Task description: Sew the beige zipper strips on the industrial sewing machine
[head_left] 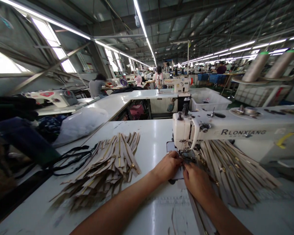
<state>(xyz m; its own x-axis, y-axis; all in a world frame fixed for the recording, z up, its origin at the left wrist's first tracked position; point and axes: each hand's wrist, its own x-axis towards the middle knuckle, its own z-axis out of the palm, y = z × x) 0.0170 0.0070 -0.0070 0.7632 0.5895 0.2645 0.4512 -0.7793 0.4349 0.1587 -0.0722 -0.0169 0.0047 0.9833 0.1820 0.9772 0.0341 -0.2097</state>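
At the needle of a white sewing machine (185,130), my left hand (168,167) is closed, its fingertips pressed down close by the presser foot (187,156). What those fingertips pinch is hidden. My right hand (198,181) sits just right of it, fingers closed on a beige zipper (197,213) whose tape trails down toward the near edge of the table. To the left lies a heap of beige zippers (107,163) with gold teeth. Another fanned pile of zippers (231,173) spreads under the machine arm, right of my right hand.
Black straps (72,160) lie beside the left heap, near a white plastic bag (82,122). Behind the table stand a second sewing machine (176,85) and a white bin (208,99). Thread cones (256,67) rise at the right. Other people work farther back.
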